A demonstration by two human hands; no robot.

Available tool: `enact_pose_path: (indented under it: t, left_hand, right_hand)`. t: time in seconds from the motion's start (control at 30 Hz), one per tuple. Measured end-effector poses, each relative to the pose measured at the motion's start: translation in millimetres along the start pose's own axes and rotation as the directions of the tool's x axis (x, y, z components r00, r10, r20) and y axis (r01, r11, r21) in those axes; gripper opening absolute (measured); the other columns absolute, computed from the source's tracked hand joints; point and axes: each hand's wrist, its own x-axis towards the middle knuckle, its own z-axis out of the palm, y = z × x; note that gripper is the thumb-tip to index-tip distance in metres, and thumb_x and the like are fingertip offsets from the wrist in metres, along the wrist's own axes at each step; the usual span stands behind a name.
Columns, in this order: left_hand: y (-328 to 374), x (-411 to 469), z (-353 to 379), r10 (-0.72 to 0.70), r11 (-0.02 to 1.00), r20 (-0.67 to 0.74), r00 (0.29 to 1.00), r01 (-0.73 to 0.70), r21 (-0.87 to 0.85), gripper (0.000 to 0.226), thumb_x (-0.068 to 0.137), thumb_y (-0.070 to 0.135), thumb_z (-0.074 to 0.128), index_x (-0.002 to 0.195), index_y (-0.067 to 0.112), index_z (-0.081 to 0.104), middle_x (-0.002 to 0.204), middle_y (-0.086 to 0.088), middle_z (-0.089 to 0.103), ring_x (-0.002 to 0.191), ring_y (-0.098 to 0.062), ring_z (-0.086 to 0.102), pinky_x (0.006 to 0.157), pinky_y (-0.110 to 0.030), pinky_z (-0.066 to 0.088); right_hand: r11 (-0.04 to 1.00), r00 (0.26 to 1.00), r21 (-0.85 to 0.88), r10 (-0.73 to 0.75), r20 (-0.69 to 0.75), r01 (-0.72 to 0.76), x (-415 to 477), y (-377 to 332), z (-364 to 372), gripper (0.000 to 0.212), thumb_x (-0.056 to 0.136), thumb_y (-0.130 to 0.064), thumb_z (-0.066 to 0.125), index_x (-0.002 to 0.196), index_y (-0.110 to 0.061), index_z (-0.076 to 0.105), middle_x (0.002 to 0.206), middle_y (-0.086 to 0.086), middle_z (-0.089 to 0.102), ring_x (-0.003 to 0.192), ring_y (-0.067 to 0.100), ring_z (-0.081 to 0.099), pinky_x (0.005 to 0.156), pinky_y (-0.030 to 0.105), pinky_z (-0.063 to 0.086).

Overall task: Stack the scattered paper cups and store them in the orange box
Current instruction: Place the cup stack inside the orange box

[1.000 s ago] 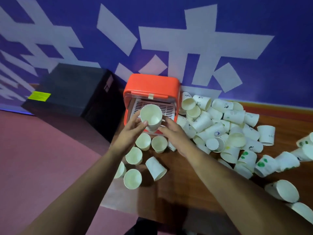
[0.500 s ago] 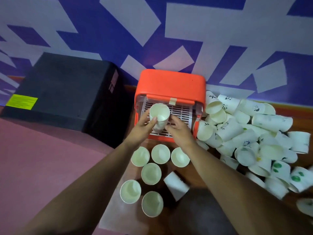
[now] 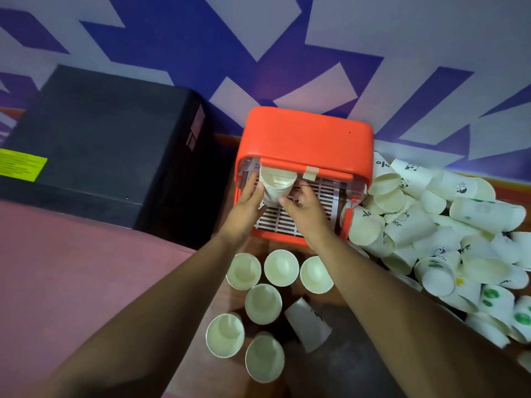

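We see both hands on one white paper cup (image 3: 277, 186), tilted with its rim under the front lip of the orange plastic box (image 3: 304, 136) at the far edge of the counter (image 3: 353, 320). The left hand (image 3: 244, 208) grips the cup's left wall, and the right hand (image 3: 309, 209) pinches its base. A heap of loose white cups (image 3: 431, 225) lies to the right, and six upright cups (image 3: 263, 303) stand nearer.

1. A big black box (image 3: 100, 145) sits at the left against the wall.
2. A yellow label (image 3: 21, 164) is stuck on its top near the left edge.
3. The wall (image 3: 287, 38) is painted in blue and white angular shapes.
4. A pink surface (image 3: 71, 268) spreads in front of the box.
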Motion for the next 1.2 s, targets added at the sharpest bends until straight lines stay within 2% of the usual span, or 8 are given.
enact_pose_path:
  t: [0.1, 0.3, 0.47, 0.63, 0.77, 0.87, 1.07, 1.2]
  left_hand:
    - [-5.7, 11.1, -0.7, -0.036, 0.999, -0.038, 0.999, 0.036, 0.007, 0.060, 0.091, 0.078, 0.042, 0.146, 0.056, 0.037, 0.152, 0.017, 0.047, 0.139, -0.012, 0.048, 0.116, -0.050, 0.038]
    - [-10.2, 29.9, -2.1, -0.010, 0.988, -0.085, 0.996, 0.023, 0.154, 0.046, 0.095, 0.068, 0.037, 0.138, 0.052, 0.047, 0.141, 0.010, 0.055, 0.131, -0.015, 0.053, 0.113, -0.049, 0.041]
    - [-19.0, 46.3, -8.4, -0.023, 0.987, -0.083, 0.996, 0.036, 0.156, 0.045, 0.098, 0.063, 0.041, 0.140, 0.050, 0.047, 0.141, 0.007, 0.052, 0.132, -0.012, 0.051, 0.115, -0.048, 0.040]
    - [-12.3, 35.4, -11.2, -0.024, 0.973, -0.037, 0.999, 0.032, 0.228, 0.053, 0.097, 0.068, 0.040, 0.146, 0.048, 0.040, 0.147, 0.016, 0.048, 0.136, -0.008, 0.047, 0.116, -0.045, 0.038]
    - [1.7, -4.3, -7.9, -0.059, 0.998, -0.030, 0.998, 0.060, 0.018, 0.057, 0.096, 0.066, 0.045, 0.145, 0.037, 0.046, 0.142, 0.008, 0.059, 0.127, -0.010, 0.059, 0.104, -0.038, 0.048]
    - [5.7, -45.3, -6.0, -0.008, 0.997, 0.013, 1.000, 0.007, 0.080, 0.048, 0.098, 0.061, 0.047, 0.139, 0.035, 0.052, 0.129, 0.010, 0.067, 0.116, -0.006, 0.066, 0.098, -0.030, 0.052]
    - [-10.7, -102.5, -8.3, -0.015, 0.867, 0.241, 0.970, -0.108, 0.487, 0.034, 0.096, 0.035, 0.065, 0.129, 0.030, 0.056, 0.130, 0.007, 0.055, 0.113, 0.000, 0.058, 0.084, -0.002, 0.040]
    - [-29.0, -109.7, -9.4, 0.089, 0.664, 0.337, 0.937, -0.308, 0.681, 0.063, 0.088, 0.034, 0.074, 0.144, 0.027, 0.046, 0.147, 0.007, 0.042, 0.132, -0.010, 0.044, 0.104, -0.022, 0.037]
  right_hand:
    - [1.000, 1.000, -0.002, 0.002, -0.002, -0.002, 13.0, -4.4, 3.4, 0.034, 0.092, -0.016, 0.065, 0.124, -0.022, 0.056, 0.117, -0.004, 0.069, 0.112, 0.013, 0.064, 0.104, 0.045, 0.047]
    - [1.000, 0.999, -0.001, 0.005, -0.035, -0.005, 24.4, -8.4, 10.0, 0.007, 0.092, -0.024, 0.064, 0.097, -0.029, 0.065, 0.103, -0.009, 0.072, 0.101, 0.009, 0.067, 0.097, 0.038, 0.049]
    - [0.999, 0.997, 0.007, 0.046, -0.058, -0.046, 26.2, -12.6, 17.9, 0.019, 0.094, -0.022, 0.062, 0.111, -0.025, 0.054, 0.097, -0.015, 0.062, 0.099, 0.009, 0.061, 0.089, 0.029, 0.042]
    - [0.994, 0.996, 0.051, 0.092, 0.014, -0.092, 16.1, -19.8, 11.8, 0.038, 0.094, -0.005, 0.057, 0.131, -0.011, 0.047, 0.131, 0.003, 0.056, 0.124, 0.015, 0.053, 0.098, 0.024, 0.042]
    - [0.982, 0.992, -0.141, 0.124, -0.006, -0.124, -8.7, -18.6, -5.8, 0.047, 0.095, -0.017, 0.058, 0.140, -0.015, 0.044, 0.138, 0.001, 0.050, 0.119, 0.012, 0.050, 0.086, 0.024, 0.041]
    - [0.965, 1.000, -0.259, 0.027, -0.008, -0.028, -44.1, -12.7, -24.8, 0.034, 0.095, -0.016, 0.058, 0.128, -0.017, 0.053, 0.130, -0.003, 0.055, 0.120, 0.015, 0.054, 0.090, 0.027, 0.044]
    - [0.760, 0.994, -0.642, -0.106, 0.036, 0.105, -124.3, 17.4, -61.0, 0.043, 0.091, -0.018, 0.060, 0.132, -0.022, 0.050, 0.137, -0.006, 0.045, 0.127, 0.010, 0.043, 0.103, 0.028, 0.042]
    - [0.559, 0.978, -0.803, -0.121, 0.169, 0.207, -142.0, 36.2, -66.9, 0.066, 0.087, -0.022, 0.066, 0.146, -0.017, 0.036, 0.151, -0.001, 0.033, 0.140, 0.023, 0.030, 0.114, 0.039, 0.035]
